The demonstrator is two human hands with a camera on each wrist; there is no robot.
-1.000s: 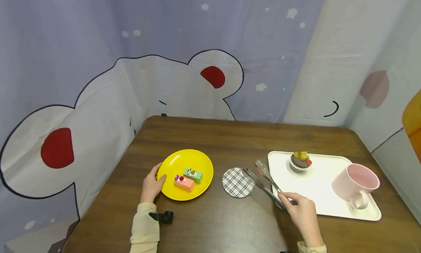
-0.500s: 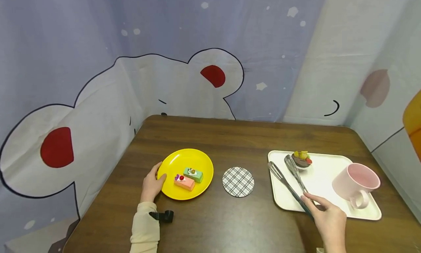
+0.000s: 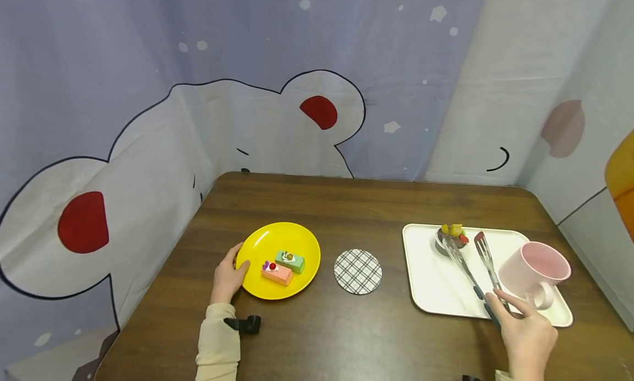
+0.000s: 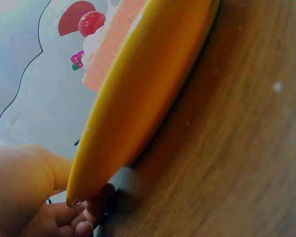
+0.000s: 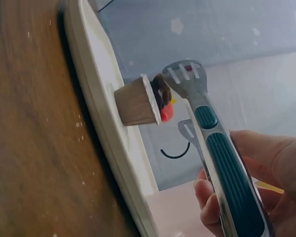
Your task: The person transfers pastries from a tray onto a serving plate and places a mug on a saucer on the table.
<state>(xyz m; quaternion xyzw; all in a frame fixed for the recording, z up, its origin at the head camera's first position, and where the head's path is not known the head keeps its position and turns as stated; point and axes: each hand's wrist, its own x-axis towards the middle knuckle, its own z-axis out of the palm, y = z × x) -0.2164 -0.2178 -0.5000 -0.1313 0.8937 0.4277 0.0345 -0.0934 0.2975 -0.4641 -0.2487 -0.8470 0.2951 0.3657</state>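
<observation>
My left hand [image 3: 228, 276] grips the left rim of a yellow plate [image 3: 274, 239]; in the left wrist view the thumb is above and the fingers curl under the rim [image 4: 84, 168]. A peach cake slice [image 3: 277, 275] with a cherry and a green cake slice [image 3: 291, 261] lie on it. My right hand [image 3: 530, 331] holds metal tongs [image 3: 466, 268] with green grips, their arms spread. Below them a fruit-topped chocolate cupcake [image 5: 135, 101] stands upright on the white tray [image 3: 426, 293]. In the head view one tong tip overlaps the cupcake; contact is unclear.
A pink mug [image 3: 527, 271] stands at the tray's right side, close to the tongs. A round checked coaster [image 3: 358, 272] lies between plate and tray on the brown wooden table [image 3: 346, 342]. Behind hangs a printed curtain [image 3: 238, 122].
My right hand has carried the spread tongs rightward, from near the coaster to over the tray by the cupcake. The left hand, plate and cake slices have stayed put.
</observation>
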